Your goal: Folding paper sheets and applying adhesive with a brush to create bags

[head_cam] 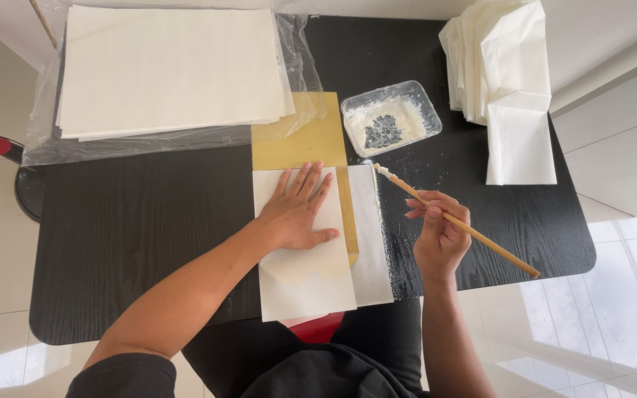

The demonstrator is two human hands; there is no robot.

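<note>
Left hand (298, 214) presses flat, fingers spread, on a white paper sheet (300, 280); right hand (440, 236) pinches a thin wooden stick (473, 232), its paste-coated tip angled toward the sheet's right edge.

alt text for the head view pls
A person's left hand presses flat on a white paper sheet on a black wooden table, while the right hand holds a thin wooden stick, its paste-coated tip toward a clear plastic tray of white paste.

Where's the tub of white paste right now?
In the head view, the clear plastic tub sits on the black table, right of centre, just beyond the stick tip, between the yellow sheet and the folded papers.
</note>
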